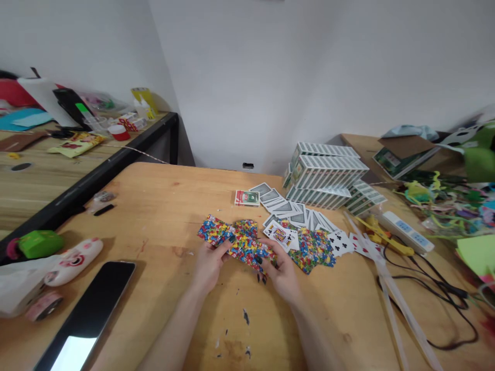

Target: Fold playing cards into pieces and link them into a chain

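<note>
Above the wooden table, my left hand pinches the left part of some multicoloured patterned cards. The fingers of my right hand are closed on the right part of these same cards. Several pieces spread out to the left and back; I cannot tell whether they are joined. Just right of my right hand lie more multicoloured pieces, partly under a face-up playing card with a court figure. Behind them, playing cards with grey backs fan across the table. A red and green card box sits at the back.
Striped card boxes are stacked at back right. A power strip, black cables and clear plastic strips lie right. A phone, a white case and a green object lie left.
</note>
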Demonstrator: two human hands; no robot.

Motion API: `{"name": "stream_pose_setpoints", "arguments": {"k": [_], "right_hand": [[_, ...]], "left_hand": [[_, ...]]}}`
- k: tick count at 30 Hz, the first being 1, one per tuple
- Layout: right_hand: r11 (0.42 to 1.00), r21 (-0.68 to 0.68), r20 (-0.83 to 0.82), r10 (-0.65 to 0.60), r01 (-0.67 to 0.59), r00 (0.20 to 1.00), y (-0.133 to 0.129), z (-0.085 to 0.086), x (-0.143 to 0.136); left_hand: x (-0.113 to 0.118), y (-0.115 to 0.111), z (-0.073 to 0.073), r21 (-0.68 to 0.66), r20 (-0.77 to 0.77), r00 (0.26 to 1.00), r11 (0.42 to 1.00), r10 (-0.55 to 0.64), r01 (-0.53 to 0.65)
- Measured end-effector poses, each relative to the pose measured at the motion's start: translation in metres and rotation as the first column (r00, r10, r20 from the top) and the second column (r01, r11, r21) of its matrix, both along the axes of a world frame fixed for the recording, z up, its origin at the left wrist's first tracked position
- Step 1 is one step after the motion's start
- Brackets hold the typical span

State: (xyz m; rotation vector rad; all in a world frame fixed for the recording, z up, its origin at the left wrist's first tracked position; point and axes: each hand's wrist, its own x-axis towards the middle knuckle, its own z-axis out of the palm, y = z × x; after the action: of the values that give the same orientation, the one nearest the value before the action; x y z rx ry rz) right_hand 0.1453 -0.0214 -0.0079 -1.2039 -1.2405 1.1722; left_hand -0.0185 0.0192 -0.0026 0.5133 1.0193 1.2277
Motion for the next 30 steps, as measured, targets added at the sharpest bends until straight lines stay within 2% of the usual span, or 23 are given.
{"name": "stream_pose_setpoints", "arguments": {"k": [13,19,26,30], "right_hand": [[0.997,-0.065,-0.079,0.035,-0.040,0.996,-0.0005,-0.0020,-0.0004],[0.995,-0.078,-0.080,0.051,-0.058,0.995,-0.0001,-0.0033,0.0015],[0.984,-0.121,-0.159,0.107,-0.127,0.981,-0.0008,-0.0027,0.0030],[0.989,-0.113,-0.158,0.078,-0.096,0.984,-0.0002,-0.0016,0.0012]], "left_hand": [[0.0029,-0.0009,-0.0005,-0.032,-0.001,0.999,0.999,0.039,-0.039],[0.0046,-0.0021,-0.0010,-0.030,0.000,1.000,0.999,0.019,-0.019],[0.0057,-0.0033,-0.0029,-0.022,0.025,1.000,1.000,-0.016,0.016],[0.0066,-0.0036,-0.0038,-0.017,0.032,0.999,1.000,-0.011,0.011]]}}
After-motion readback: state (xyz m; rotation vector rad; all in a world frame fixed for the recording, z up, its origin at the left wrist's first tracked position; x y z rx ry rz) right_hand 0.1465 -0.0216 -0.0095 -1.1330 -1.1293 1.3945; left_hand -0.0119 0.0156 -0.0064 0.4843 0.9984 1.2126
